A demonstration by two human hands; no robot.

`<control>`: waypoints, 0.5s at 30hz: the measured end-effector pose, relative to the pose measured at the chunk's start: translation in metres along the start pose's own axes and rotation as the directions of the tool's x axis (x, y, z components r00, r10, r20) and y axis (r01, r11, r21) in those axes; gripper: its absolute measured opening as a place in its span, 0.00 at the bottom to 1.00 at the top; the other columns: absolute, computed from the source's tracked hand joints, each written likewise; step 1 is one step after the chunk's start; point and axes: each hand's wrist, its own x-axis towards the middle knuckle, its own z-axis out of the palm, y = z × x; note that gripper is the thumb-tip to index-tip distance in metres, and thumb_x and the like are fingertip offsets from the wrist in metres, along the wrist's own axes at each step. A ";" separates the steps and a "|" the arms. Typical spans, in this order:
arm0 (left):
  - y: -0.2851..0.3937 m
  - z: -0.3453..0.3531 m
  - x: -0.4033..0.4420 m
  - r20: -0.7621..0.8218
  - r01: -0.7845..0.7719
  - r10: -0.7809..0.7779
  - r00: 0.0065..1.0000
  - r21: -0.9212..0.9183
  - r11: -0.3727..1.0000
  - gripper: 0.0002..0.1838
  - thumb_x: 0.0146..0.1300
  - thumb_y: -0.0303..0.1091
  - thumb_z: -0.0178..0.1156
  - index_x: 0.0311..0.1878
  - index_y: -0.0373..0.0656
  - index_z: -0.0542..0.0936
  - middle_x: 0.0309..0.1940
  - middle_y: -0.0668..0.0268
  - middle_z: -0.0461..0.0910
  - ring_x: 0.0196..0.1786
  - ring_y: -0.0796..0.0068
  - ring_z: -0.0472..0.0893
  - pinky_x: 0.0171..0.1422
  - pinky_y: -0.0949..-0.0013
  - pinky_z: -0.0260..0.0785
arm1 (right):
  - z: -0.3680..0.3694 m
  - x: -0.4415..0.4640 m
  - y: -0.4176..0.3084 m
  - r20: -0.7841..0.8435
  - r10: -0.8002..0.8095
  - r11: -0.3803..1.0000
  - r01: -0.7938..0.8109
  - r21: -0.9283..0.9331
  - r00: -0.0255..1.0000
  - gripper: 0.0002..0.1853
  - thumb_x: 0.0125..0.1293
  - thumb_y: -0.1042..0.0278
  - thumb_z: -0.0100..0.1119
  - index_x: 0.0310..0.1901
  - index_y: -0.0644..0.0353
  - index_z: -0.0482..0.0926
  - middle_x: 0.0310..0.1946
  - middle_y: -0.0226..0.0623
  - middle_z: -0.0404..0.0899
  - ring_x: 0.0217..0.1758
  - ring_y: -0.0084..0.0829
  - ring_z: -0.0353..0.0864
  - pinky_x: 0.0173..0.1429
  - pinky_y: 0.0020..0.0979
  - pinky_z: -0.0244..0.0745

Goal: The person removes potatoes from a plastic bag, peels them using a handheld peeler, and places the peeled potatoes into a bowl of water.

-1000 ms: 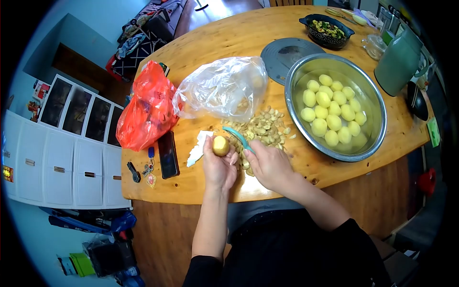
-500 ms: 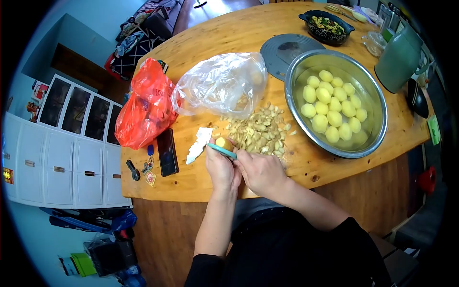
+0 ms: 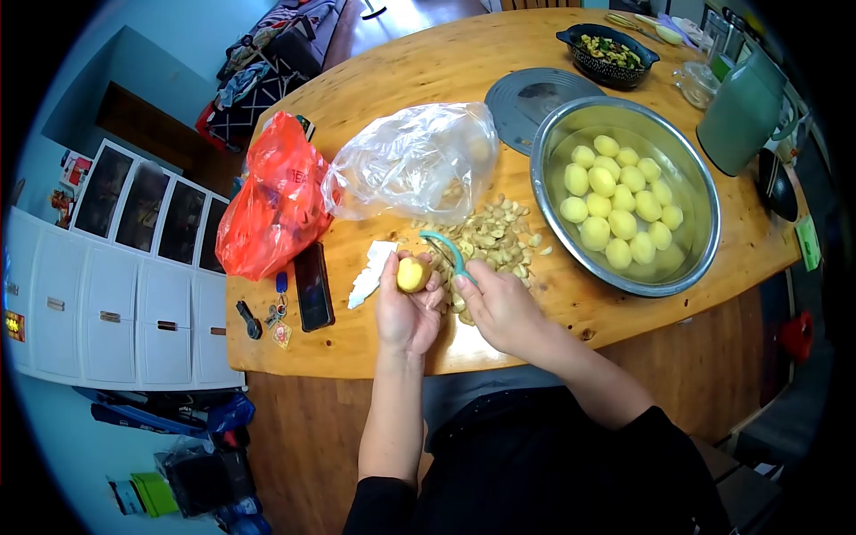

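A partly peeled potato [image 3: 412,275] rests in my left hand [image 3: 408,312], its fingers curled round the sides. My right hand [image 3: 504,308] grips a teal peeler [image 3: 453,252], whose head is just right of the potato and apart from it. Beneath and beyond the peeler, a pile of peelings [image 3: 496,239] lies on the wooden table [image 3: 392,76]. To the right, a large metal bowl [image 3: 704,254] holds several peeled potatoes [image 3: 622,225] in water. White tissue [image 3: 373,275] lies left of my left hand.
Behind my hands is a clear plastic bag [image 3: 419,160], with a red bag [image 3: 276,201] left of it. A phone [image 3: 313,287] and keys [image 3: 276,312] lie front left. Farther back are a grey round mat [image 3: 535,102], a food dish [image 3: 611,58] and a green jug [image 3: 742,116].
Half a second ago the peeler lay across the potato; now it has lifted off to the right. My hands have moved apart, and more of the potato's peeled surface shows.
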 end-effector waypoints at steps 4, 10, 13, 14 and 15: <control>-0.003 -0.009 0.004 0.024 -0.037 0.036 0.999 0.055 0.998 0.16 0.83 0.51 0.45 0.48 0.52 0.76 0.42 0.61 0.77 0.34 0.71 0.71 0.30 0.73 0.61 | -0.001 -0.003 -0.006 -0.018 0.001 0.993 0.001 0.115 1.000 0.13 0.79 0.62 0.52 0.40 0.63 0.72 0.23 0.57 0.77 0.31 0.63 0.80 0.35 0.56 0.71; -0.009 -0.001 0.011 -0.021 -0.147 0.152 0.988 0.158 0.976 0.16 0.83 0.50 0.44 0.47 0.48 0.74 0.36 0.64 0.77 0.29 0.75 0.70 0.28 0.74 0.59 | 0.000 -0.002 -0.005 -0.052 -0.062 0.997 0.060 -0.039 0.997 0.12 0.79 0.60 0.52 0.40 0.60 0.72 0.21 0.53 0.79 0.27 0.61 0.81 0.33 0.58 0.73; -0.013 -0.002 0.006 -0.084 -0.192 0.216 0.973 0.232 0.954 0.16 0.84 0.48 0.43 0.47 0.45 0.72 0.33 0.64 0.76 0.28 0.76 0.72 0.27 0.73 0.60 | 0.006 -0.010 -0.009 -0.040 -0.113 0.985 0.106 -0.133 0.993 0.11 0.79 0.60 0.52 0.41 0.58 0.71 0.21 0.50 0.80 0.26 0.57 0.82 0.30 0.57 0.74; -0.013 -0.003 0.007 -0.082 -0.192 0.219 0.972 0.259 0.947 0.16 0.84 0.47 0.44 0.48 0.45 0.72 0.32 0.64 0.75 0.28 0.76 0.72 0.27 0.73 0.60 | 0.007 -0.010 -0.009 -0.023 -0.133 0.978 0.128 -0.164 0.991 0.11 0.79 0.60 0.52 0.41 0.58 0.71 0.21 0.49 0.81 0.26 0.56 0.83 0.30 0.56 0.75; -0.014 -0.001 0.006 -0.080 -0.191 0.222 0.972 0.285 0.939 0.16 0.84 0.47 0.44 0.48 0.44 0.72 0.32 0.65 0.75 0.28 0.76 0.72 0.27 0.73 0.61 | 0.010 -0.010 -0.008 -0.032 -0.157 0.973 0.149 -0.175 0.987 0.10 0.79 0.60 0.52 0.41 0.57 0.71 0.22 0.49 0.81 0.26 0.56 0.83 0.30 0.56 0.75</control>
